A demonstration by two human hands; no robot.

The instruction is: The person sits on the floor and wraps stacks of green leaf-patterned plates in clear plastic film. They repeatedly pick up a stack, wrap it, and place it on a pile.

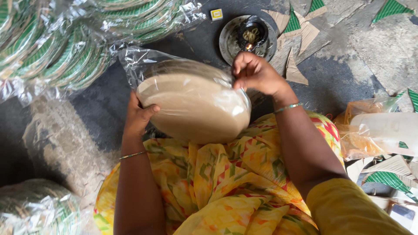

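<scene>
Two hands (139, 115) (257, 74), bagged plates (196, 104)

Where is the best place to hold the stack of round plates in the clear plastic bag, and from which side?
Probably by the rim, from both sides. The bagged plate stack is a wide, tilted disc resting on the lap, so the left hand clasps its left edge, thumb on top, while the right hand pinches the loose plastic at the upper right rim.

Far left: bagged green-striped plates (65, 48) stacked in clear plastic. Far centre: round metal dish (230, 43) on dark floor, small yellow box (216, 14) beside it. Cardboard scraps (300, 48) right; another plate bundle (35, 209) near left.
</scene>
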